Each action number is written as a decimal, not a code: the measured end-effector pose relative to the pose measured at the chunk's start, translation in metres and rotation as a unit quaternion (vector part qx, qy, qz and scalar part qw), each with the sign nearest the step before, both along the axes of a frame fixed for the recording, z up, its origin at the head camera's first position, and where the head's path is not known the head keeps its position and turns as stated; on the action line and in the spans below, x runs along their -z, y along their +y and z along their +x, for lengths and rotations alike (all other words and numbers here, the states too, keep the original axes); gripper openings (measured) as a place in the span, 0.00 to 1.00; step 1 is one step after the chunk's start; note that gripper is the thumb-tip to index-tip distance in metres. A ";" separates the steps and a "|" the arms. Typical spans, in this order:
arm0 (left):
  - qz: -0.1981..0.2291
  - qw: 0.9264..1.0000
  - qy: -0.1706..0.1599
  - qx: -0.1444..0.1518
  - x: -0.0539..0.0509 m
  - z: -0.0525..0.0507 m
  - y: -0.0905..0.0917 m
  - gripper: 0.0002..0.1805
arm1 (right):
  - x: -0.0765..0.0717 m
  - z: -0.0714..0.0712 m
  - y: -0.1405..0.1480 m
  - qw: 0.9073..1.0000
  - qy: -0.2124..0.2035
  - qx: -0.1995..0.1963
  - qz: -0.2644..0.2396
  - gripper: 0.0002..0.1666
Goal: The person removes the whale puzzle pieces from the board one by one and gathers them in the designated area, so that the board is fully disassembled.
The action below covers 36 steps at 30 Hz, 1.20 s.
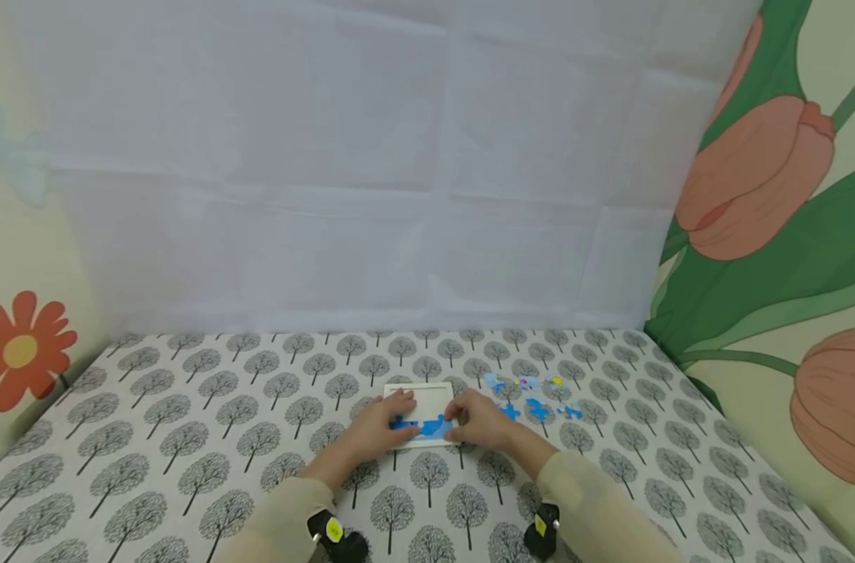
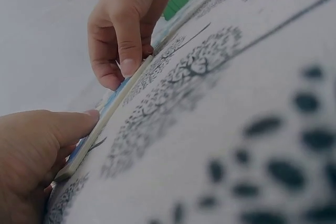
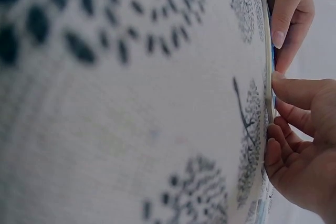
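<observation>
A shallow white puzzle tray [image 1: 419,392] lies flat, with blue puzzle pieces [image 1: 433,427] along its near side. My left hand [image 1: 377,425] grips the tray's left side, its thumb over the blue pieces; in the left wrist view this hand [image 2: 37,148] has its fingers partly hidden behind the tray. At the tray's near right corner my right hand [image 1: 482,422] pinches a blue piece that its fingers mostly cover. The right wrist view has this hand [image 3: 310,129] with thumb and index fingertips at the tray's edge and the other fingers curled beside it.
Loose blue puzzle pieces [image 1: 538,409] lie right of the tray, with lighter mixed-colour pieces [image 1: 528,382] and a yellow one [image 1: 557,381] behind them. A tree-print cloth [image 1: 237,469] covers the table. A white sheet [image 1: 371,195] hangs behind.
</observation>
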State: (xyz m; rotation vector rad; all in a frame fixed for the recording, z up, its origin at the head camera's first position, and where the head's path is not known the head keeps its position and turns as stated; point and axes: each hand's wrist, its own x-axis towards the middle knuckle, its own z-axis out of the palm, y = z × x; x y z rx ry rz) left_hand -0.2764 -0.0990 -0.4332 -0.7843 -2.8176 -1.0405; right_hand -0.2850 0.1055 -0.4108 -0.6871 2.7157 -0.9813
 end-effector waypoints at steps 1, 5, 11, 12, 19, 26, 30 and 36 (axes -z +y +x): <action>-0.001 1.000 0.001 -0.002 0.000 0.000 0.000 0.27 | -0.001 0.000 0.000 1.000 -0.001 0.000 -0.001 0.09; -0.001 1.000 0.006 -0.001 0.000 0.001 -0.001 0.27 | -0.002 0.002 -0.002 1.000 -0.005 0.001 -0.004 0.09; 0.000 1.000 0.013 0.004 0.000 0.002 -0.001 0.26 | -0.003 0.002 -0.002 1.000 -0.012 0.012 -0.006 0.10; -0.001 1.000 0.012 0.003 0.000 0.002 -0.001 0.26 | -0.003 0.002 -0.002 1.000 -0.012 0.014 -0.008 0.10; -0.004 1.000 0.010 -0.006 0.000 0.002 0.001 0.26 | -0.001 0.001 -0.002 0.998 -0.027 0.038 -0.043 0.08; -0.008 1.000 0.007 -0.007 -0.001 0.002 0.001 0.26 | 0.002 -0.001 0.002 0.990 -0.062 0.059 -0.108 0.05; -0.005 1.000 0.009 -0.005 0.000 0.001 0.001 0.25 | 0.003 0.000 0.003 0.986 -0.079 0.060 -0.133 0.03; 0.005 1.000 0.015 0.000 0.001 0.001 -0.001 0.26 | 0.002 0.000 0.004 0.979 -0.100 0.062 -0.166 0.03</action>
